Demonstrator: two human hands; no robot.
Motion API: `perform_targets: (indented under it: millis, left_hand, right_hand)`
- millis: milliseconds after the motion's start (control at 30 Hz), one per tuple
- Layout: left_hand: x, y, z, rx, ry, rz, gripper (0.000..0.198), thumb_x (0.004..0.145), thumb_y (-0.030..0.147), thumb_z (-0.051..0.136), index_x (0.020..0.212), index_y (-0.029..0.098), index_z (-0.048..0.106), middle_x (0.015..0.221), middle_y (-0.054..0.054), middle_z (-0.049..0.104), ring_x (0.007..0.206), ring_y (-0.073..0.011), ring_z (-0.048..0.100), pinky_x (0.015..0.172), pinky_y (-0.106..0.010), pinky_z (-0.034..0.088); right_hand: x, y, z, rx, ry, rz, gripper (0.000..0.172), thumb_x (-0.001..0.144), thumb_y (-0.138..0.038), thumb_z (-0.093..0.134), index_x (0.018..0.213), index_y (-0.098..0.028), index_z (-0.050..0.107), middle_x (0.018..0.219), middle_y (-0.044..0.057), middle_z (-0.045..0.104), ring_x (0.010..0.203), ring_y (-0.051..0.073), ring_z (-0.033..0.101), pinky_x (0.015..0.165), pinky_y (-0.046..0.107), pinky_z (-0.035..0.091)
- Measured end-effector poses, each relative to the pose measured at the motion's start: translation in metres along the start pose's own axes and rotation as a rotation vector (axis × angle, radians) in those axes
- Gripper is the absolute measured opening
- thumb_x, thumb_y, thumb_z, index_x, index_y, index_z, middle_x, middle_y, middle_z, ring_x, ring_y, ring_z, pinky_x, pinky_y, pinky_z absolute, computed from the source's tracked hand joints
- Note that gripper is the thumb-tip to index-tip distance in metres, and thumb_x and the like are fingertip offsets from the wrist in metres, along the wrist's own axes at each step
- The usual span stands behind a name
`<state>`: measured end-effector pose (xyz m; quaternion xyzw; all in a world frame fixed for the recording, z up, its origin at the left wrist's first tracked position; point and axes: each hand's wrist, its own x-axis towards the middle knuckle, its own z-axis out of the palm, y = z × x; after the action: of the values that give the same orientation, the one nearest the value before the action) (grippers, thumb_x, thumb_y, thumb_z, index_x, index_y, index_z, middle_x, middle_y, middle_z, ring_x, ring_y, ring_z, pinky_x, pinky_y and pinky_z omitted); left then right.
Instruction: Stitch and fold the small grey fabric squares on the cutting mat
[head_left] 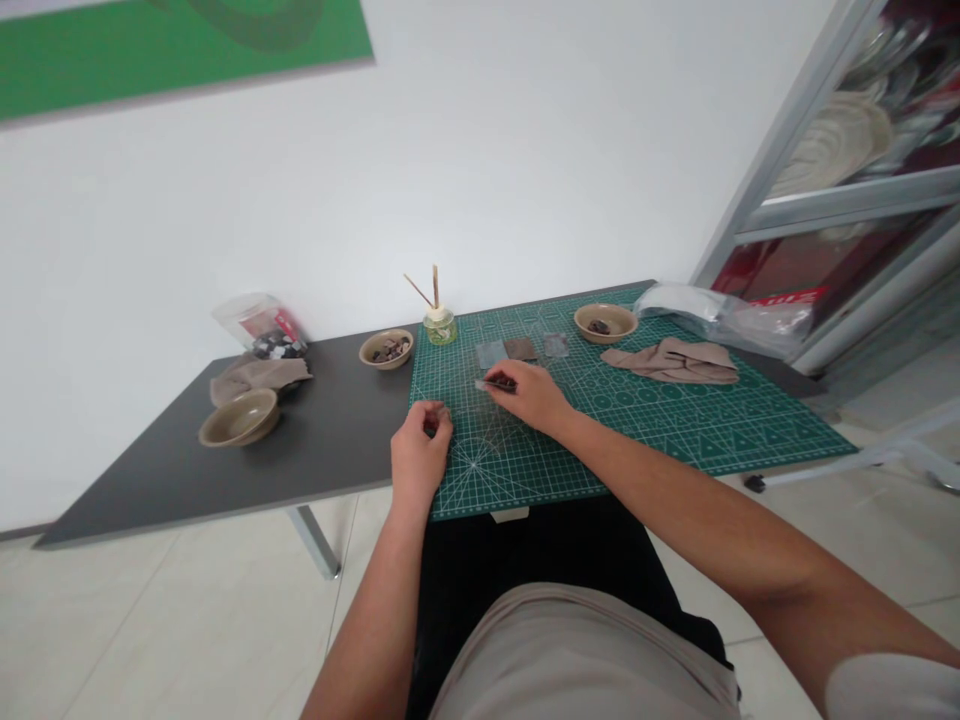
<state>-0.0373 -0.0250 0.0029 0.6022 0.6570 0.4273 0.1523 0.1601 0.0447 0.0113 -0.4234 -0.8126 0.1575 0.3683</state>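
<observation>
My right hand [531, 395] is closed over the green cutting mat [525, 470], pinching what looks like a small clear plastic bag [482, 384]; something dark shows under the fingers. To its left, my left hand [420, 440] rests by the mat's left edge with its fingers curled together. What they hold, if anything, is hidden. Just beyond the right hand lie a pale bluish flat square [491, 353], a brown flat square [520, 348] and a clear small packet [556, 345].
Bowls of small brown pieces stand at the back left [386, 349] and back right [606, 322]. Farther left are another bowl [240, 418], a cloth [259, 375] and a clear container [262, 325]. A reed diffuser [439, 325] stands near the wall. Rightward lie a cloth [675, 360] and plastic bag [720, 315].
</observation>
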Motion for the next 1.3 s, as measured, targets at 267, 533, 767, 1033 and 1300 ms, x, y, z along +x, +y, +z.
perform_targets:
  millis: [267,533,767,1033,1300]
  left_hand:
    - [0.002,0.000,-0.001,0.037,-0.044,0.030,0.023,0.085,0.033,0.060,0.105,0.023,0.065,0.088,-0.001,0.073,0.080,-0.0189,0.067,0.080,-0.032,0.050]
    - [0.002,-0.002,0.000,-0.089,-0.085,-0.020,0.020,0.080,0.035,0.067,0.096,0.023,0.069,0.090,-0.002,0.076,0.084,-0.0189,0.071,0.084,-0.032,0.051]
    - [0.001,-0.003,-0.002,-0.187,-0.032,-0.066,0.015,0.075,0.034,0.069,0.080,0.020,0.071,0.079,0.000,0.075,0.075,-0.0167,0.069,0.075,-0.028,0.052]
    - [0.002,-0.006,-0.002,-0.234,-0.019,-0.056,0.014,0.075,0.033,0.068,0.078,0.020,0.070,0.075,0.001,0.072,0.069,-0.0148,0.064,0.071,-0.027,0.051]
    - [0.001,-0.004,-0.002,-0.284,-0.004,-0.075,0.022,0.078,0.040,0.068,0.088,0.020,0.068,0.087,-0.002,0.074,0.076,-0.0157,0.067,0.075,-0.028,0.053]
  right_hand:
    - [-0.002,0.005,0.002,-0.021,0.018,0.025,0.009,0.087,-0.024,0.065,0.093,-0.020,0.070,0.090,0.005,0.073,0.083,0.019,0.065,0.076,0.031,0.047]
    - [-0.005,-0.006,0.005,-0.089,0.015,-0.227,0.017,0.088,-0.014,0.063,0.101,-0.020,0.072,0.103,0.007,0.073,0.099,0.023,0.063,0.091,0.038,0.045]
    - [-0.013,-0.018,0.015,-0.226,-0.153,-0.411,0.035,0.089,-0.018,0.064,0.124,-0.024,0.068,0.126,0.005,0.070,0.104,0.025,0.057,0.091,0.042,0.041]
    - [-0.013,-0.021,0.013,-0.282,-0.204,-0.433,0.042,0.089,-0.018,0.063,0.131,-0.023,0.064,0.133,0.004,0.067,0.102,0.026,0.057,0.089,0.043,0.041]
    - [-0.014,-0.017,0.011,-0.228,-0.041,-0.335,0.027,0.092,-0.020,0.057,0.116,-0.020,0.069,0.113,0.008,0.074,0.099,0.025,0.060,0.090,0.042,0.042]
